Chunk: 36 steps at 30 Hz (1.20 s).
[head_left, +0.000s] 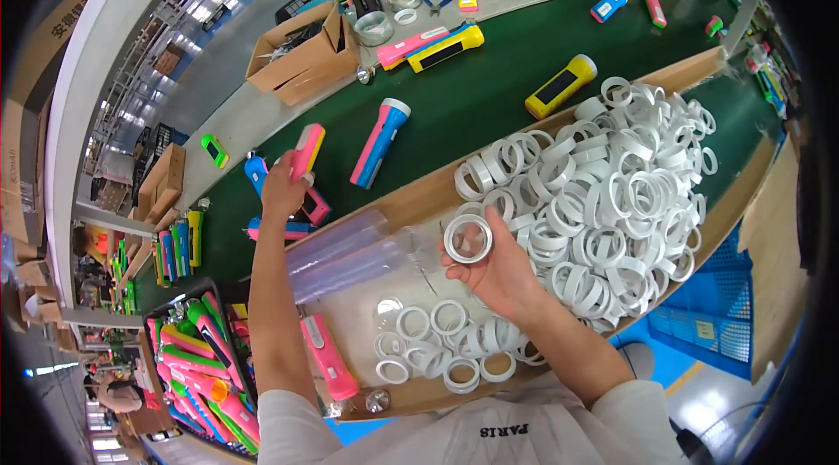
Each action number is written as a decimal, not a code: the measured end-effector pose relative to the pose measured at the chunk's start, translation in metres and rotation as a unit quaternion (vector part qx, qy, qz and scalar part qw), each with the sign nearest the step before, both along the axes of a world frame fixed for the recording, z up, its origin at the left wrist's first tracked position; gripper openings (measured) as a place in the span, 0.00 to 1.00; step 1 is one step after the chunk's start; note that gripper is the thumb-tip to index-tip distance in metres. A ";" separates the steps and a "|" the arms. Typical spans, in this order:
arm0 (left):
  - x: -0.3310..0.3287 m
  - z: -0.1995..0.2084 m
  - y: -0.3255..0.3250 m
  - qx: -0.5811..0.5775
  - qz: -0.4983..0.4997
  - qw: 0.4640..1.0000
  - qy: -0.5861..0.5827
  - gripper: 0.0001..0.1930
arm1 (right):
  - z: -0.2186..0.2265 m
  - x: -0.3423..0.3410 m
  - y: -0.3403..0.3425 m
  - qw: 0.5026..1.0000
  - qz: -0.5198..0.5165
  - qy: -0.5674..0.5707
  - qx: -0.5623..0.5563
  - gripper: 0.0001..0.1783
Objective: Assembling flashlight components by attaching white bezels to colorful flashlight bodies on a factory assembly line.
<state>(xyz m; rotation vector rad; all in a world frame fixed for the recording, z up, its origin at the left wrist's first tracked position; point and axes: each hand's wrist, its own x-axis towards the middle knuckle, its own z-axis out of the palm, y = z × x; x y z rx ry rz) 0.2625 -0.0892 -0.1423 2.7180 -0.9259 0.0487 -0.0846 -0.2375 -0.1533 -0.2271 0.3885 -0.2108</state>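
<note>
- Head view: my right hand (495, 271) pinches a white ring (450, 242), held over the cardboard tray (687, 72).
- My left hand (282, 194) is at a pink-yellow flashlight (309, 143) on the green belt (472, 98); can't tell if gripped.
- Probably done: blue-pink flashlight (377, 146), white rim on.
- Probably left: plenty, given the big loose ring pile (612, 203) in the tray.

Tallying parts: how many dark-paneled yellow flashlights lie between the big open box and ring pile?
2: the left one beside a pink flashlight, near the box; the right one just beyond the ring pile. None seems hidden.
</note>
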 end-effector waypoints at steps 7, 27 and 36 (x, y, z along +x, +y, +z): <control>-0.117 0.084 -0.025 -0.484 -0.056 0.749 0.450 0.23 | -0.005 0.000 0.012 0.998 0.056 0.001 -0.019 0.27; -0.252 0.029 -0.020 -0.531 -0.148 0.770 0.321 0.36 | 0.002 -0.007 0.019 0.997 0.041 -0.035 -0.053 0.26; -0.282 0.032 -0.006 -0.605 -0.156 0.745 0.234 0.31 | 0.010 -0.014 0.024 0.983 0.058 -0.024 -0.175 0.21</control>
